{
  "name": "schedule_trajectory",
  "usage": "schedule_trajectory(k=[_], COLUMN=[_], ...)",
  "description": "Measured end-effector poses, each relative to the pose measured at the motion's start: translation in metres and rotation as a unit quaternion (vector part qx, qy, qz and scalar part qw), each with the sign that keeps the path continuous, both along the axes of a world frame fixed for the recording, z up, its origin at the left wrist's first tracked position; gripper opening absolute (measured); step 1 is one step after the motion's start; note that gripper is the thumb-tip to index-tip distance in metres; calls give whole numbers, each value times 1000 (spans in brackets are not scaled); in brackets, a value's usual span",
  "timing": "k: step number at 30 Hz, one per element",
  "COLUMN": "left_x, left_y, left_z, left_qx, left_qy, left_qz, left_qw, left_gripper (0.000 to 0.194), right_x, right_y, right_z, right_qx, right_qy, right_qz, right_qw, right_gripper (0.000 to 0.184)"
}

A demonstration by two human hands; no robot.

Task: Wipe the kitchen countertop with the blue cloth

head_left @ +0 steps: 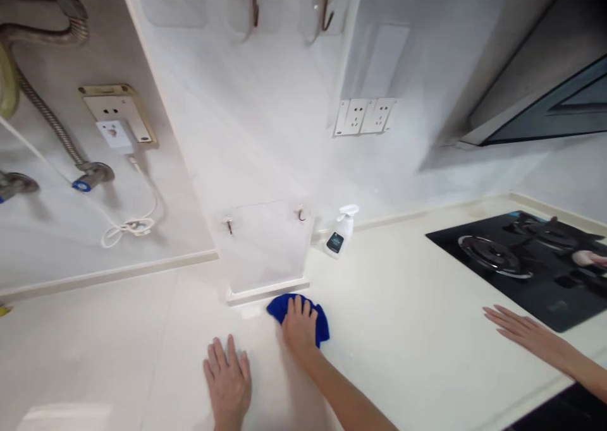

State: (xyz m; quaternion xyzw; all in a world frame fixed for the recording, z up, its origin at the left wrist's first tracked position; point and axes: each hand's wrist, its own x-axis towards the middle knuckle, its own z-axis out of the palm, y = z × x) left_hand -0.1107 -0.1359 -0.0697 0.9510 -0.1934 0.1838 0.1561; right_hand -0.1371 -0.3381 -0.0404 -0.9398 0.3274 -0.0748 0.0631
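Note:
My right hand (300, 330) presses a crumpled blue cloth (323, 325) onto the white countertop (389, 317), close to the foot of the wall column. Its fingers curl over the cloth, hiding part of it. To the left, my left hand (227, 378) lies flat on the counter with fingers stretched out and nothing under them that I can see. A white spray bottle (342, 232) with a dark label stands behind the cloth, to the right of the column, touched by neither hand.
Another person's hand (526, 335) rests on the counter beside the black gas hob (497, 254). The wall column (265, 248) juts out ahead, carrying hooks. Sockets (364, 116), a plugged-in charger (115, 135) and a valve (92, 177) are on the walls. A range hood (521, 71) overhangs at right.

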Motion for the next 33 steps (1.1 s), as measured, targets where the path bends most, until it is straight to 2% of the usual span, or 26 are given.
schedule_trajectory(k=[3,6,9,13,15,19,24,29,33], left_x=[0,0,1,3,5,8,9,8,5], left_y=[2,4,7,8,7,6,5,2,-2], left_z=[-4,-7,-5,-1,-1,-3,1,10,19], left_qx=[-5,-16,-34,-63,-73,-58,-54,-54,-48], left_qy=[7,30,54,54,46,32,54,39,45], left_qz=[4,13,19,21,21,10,15,-1,-6], left_qw=[1000,999,998,996,996,998,997,998,998], left_gripper=[53,56,59,60,61,61,65,70,70], right_x=[32,54,64,59,49,18,-41,-138,-234], right_y=[51,80,80,60,48,16,-55,-127,-162], right_z=[0,5,7,6,6,2,-5,-11,-24], right_qx=[51,100,116,114,106,85,43,-3,-51], right_qy=[12,-13,-34,-47,-54,-73,-84,-64,-27], right_qz=[115,251,329,374,371,284,121,-36,-176], right_qw=[992,963,936,919,921,952,988,997,983], right_gripper=[62,58,52,53,53,57,55,52,53])
